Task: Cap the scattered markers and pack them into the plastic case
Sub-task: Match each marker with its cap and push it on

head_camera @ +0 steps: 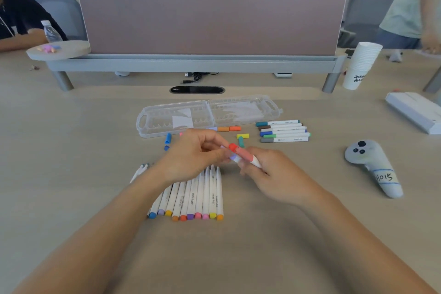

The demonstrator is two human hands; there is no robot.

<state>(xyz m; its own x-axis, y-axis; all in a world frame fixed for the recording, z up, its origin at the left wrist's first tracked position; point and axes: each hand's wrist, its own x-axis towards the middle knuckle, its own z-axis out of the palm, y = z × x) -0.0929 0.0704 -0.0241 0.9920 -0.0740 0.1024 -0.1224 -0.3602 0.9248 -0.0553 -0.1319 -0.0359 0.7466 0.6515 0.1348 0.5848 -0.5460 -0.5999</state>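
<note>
Bare left hand (191,156), bare right hand (270,174), forearms uncovered to frame edge

- bench (71,126): pale beige, faint wood grain;
- plastic case (152,132): clear, colourless; white slip (182,120) inside;
- held marker (243,154): white barrel, coral-red cap; lilac piece (235,157) against it;
- row of uncapped markers (191,198): white barrels, grey lettering; end plugs blue, lilac, yellow, orange, red-orange, purple, pink, pink, yellow, orange;
- capped markers (284,131): white barrels; caps teal, brown, blue, green, grey;
- loose caps: blue cap (168,138); orange caps (229,128); yellow cap (243,136); teal cap (241,142);
- divider panel (212,19): dusty pink, grey rail beneath;
- paper cups (362,64): white, black characters;
- controller (372,164): pale grey, black buttons; blue-edged label, black handwriting
</note>
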